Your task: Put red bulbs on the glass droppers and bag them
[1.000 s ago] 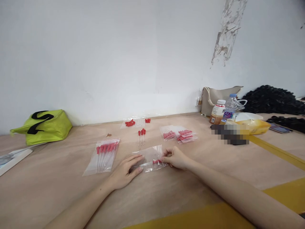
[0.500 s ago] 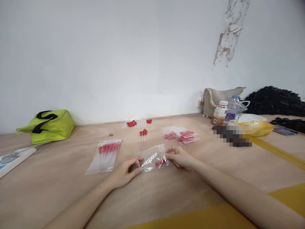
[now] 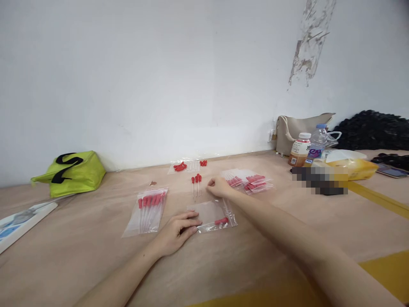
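Observation:
A clear zip bag [image 3: 207, 209] lies flat in front of me, with one red-bulbed dropper [image 3: 221, 221] inside. At the bag's left edge, my left hand [image 3: 179, 230] grips it between thumb and fingers. Beyond the bag, a few loose droppers [image 3: 196, 183] lie side by side, red bulbs pointing away from me. My right hand [image 3: 220, 187] is just right of them, not touching them, fingers loosely bent and nothing visible in them. To the left lies a bag filled with several droppers [image 3: 148, 211].
More bagged droppers [image 3: 252, 182] overlap at the right. Loose red bulbs [image 3: 180, 166] lie near the wall. A yellow-green pouch [image 3: 78, 172] stands left; bottles [image 3: 300, 149], a beige bag [image 3: 287, 128], a yellow packet [image 3: 354, 169] and a black pile [image 3: 373, 132] are right.
My right hand has let go of the zip bag's right side and moved away from me toward the loose droppers. My left hand stays at the bag, which now lies flatter.

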The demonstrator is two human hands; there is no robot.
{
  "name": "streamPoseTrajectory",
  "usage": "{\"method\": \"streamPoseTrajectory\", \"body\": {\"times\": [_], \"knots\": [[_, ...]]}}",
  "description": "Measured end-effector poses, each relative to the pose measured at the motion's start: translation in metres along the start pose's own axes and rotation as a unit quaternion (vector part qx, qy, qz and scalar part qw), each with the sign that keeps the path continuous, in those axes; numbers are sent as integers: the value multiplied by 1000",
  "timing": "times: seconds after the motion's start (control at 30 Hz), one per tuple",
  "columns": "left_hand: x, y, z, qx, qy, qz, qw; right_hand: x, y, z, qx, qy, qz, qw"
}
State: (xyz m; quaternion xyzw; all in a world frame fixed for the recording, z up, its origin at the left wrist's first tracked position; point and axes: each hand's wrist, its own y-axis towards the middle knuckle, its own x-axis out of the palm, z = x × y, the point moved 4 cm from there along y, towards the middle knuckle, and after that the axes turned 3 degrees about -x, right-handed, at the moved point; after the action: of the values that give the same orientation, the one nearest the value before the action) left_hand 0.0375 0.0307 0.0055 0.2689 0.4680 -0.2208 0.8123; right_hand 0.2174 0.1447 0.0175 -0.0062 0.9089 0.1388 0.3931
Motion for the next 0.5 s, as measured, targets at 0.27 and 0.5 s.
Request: {"method": "streamPoseTrajectory", "body": {"times": [0.27,0.5], "knots": [[0,-1,4,11,7,-6,1000,37,49,-9,65,-5,20,998],[0,-1,4,10,9,-7,1000,36,52,-4,68,-22,-11,997]]}}
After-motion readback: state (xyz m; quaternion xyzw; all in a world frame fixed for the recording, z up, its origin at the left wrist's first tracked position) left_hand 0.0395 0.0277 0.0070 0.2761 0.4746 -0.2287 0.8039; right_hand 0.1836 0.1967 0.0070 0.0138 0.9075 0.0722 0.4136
